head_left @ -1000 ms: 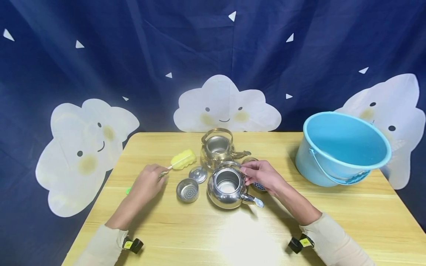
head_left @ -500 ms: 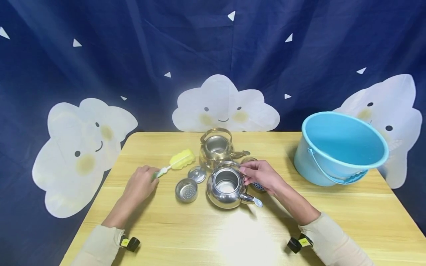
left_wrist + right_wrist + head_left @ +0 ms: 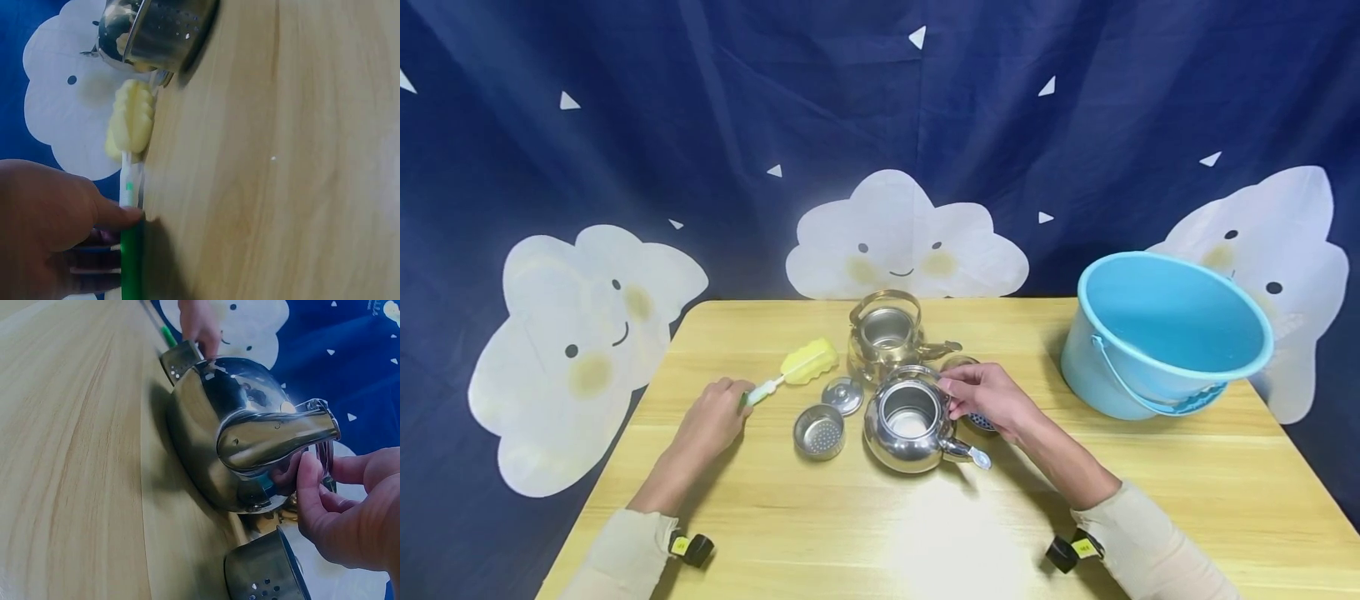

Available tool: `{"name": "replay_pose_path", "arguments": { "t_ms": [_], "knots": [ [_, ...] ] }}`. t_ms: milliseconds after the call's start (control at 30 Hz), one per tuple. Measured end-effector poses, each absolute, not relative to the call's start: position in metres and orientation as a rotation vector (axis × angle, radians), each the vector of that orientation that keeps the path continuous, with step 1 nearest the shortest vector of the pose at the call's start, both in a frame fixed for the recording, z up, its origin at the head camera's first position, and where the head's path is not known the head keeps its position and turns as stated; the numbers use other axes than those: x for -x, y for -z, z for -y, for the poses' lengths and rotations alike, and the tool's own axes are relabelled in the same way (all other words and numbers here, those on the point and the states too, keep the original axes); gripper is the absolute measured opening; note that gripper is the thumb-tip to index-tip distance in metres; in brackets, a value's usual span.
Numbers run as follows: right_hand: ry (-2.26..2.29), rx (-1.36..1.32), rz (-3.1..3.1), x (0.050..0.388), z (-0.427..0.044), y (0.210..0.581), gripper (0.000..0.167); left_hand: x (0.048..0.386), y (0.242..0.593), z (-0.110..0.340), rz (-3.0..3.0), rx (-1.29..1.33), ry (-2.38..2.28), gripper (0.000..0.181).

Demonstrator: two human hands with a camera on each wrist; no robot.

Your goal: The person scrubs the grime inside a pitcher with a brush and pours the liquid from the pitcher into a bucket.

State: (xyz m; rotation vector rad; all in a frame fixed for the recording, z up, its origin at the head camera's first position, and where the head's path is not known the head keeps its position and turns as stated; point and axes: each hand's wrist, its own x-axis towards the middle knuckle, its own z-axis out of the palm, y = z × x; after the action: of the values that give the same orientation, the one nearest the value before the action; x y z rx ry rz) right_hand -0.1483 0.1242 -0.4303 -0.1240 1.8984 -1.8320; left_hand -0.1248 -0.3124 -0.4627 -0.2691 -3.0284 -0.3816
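My left hand (image 3: 711, 417) holds a sponge brush by its green and white handle (image 3: 132, 256), with the thumb on top. The brush's yellow sponge head (image 3: 809, 361) points away to the right, low over the table. My right hand (image 3: 992, 397) pinches the raised handle of a silver teapot (image 3: 901, 450), seen close in the right wrist view. This teapot is lidless and stands on the table, spout toward the right. Behind it is a gold teapot (image 3: 867, 358), also lidless. A strainer cup (image 3: 821, 432) and a silver lid (image 3: 843, 395) lie to the left.
A large light-blue bucket (image 3: 1101, 375) stands at the right back of the wooden table (image 3: 790, 533). Partly behind my right hand is a second perforated strainer (image 3: 262, 569). A blue cloud-printed curtain (image 3: 850, 83) hangs behind the table.
My left hand has slid back along the brush to the left, so more of the handle shows. The right hand stays on the silver teapot's handle. The view shifts slightly.
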Motion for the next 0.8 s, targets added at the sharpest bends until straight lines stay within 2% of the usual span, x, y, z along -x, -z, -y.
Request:
{"name": "replay_pose_path", "arguments": {
  "t_ms": [267,800],
  "knots": [
    [1.821,0.125,-1.906,0.148,-0.124,0.429,0.045,0.129,0.464,0.314,3.033,0.457,0.281,0.028],
    [1.82,0.129,-1.903,0.149,-0.124,0.43,0.045,0.127,0.452,0.316,3.039,0.462,0.342,0.025]
  ]
}}
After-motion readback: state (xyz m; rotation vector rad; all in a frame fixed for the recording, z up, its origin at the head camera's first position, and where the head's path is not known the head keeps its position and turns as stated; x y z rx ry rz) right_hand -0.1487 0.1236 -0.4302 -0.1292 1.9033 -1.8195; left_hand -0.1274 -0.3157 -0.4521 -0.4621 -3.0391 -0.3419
